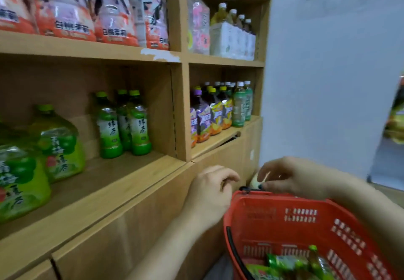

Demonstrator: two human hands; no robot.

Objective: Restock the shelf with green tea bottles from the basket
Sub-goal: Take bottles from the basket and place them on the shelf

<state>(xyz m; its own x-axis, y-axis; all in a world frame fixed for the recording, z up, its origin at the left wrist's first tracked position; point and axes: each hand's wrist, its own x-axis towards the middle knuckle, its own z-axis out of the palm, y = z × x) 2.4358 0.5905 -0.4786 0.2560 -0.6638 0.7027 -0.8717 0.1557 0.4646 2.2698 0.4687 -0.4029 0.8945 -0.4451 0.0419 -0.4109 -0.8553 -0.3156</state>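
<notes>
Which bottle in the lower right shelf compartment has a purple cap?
The front-row bottle with the purple label, near the left end; its neighbours wear yellow caps, and those further right white caps.

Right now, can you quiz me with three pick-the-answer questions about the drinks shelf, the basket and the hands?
1. Where do the small green tea bottles with lime caps stand?
A) on the top shelf
B) in the left compartment of the wooden middle shelf
C) on the floor

2. What colour is the slotted plastic basket?
A) blue
B) red
C) yellow

3. What is the person's right hand doing?
A) lying flat on a shelf
B) pointing at the wall
C) holding a pale rounded thing by the basket's far rim

Answers:
1 B, their lime caps show side by side in that left compartment.
2 B, its slotted walls are plainly red.
3 C, the fingers curl round the pale thing just above the rim.
</notes>
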